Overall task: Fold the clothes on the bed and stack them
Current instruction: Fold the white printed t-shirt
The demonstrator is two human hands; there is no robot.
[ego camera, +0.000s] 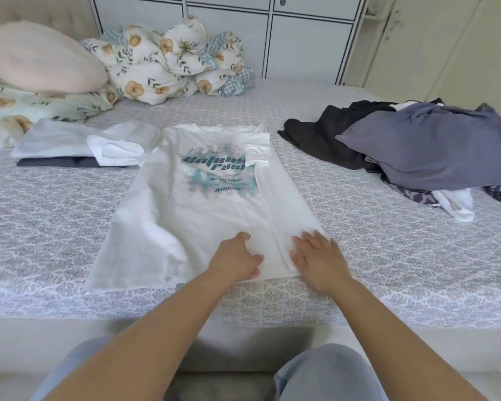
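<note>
**White tee, right side folded in, left side waiting**

I am leaning over the near edge of the bed [41, 227] with the white printed T-shirt [191, 204] lying flat straight ahead at 12 o'clock. Its long axis is running away from me, hem nearest, collar farthest. The right panel and sleeve are lying folded over the body, making a long crease from hem to shoulder.

My right hand [318, 257] is resting flat on that folded strip at the hem corner, fingers straight and spread, gripping nothing. My left hand [237, 256] is sitting just beside it on the hem, at 11 o'clock of the crease; its fingertips look tucked against the cloth, perhaps pinching a wrinkle, though I am not sure.

The unfolded half is spreading toward 9 to 10 o'clock, so I am judging the left hand the nearer one for it, with the left sleeve [119, 150] far up at 11.

Around: that sleeve is lying over the edge of the folded stack [61, 146] at 10 o'clock, which could drag when lifted. The unfolded pile [417, 146] is sitting well apart at 2 o'clock. Pillow [44, 57] and bundled floral quilt [171, 62] are lying far back at 11 to 12, out of the way.
</note>
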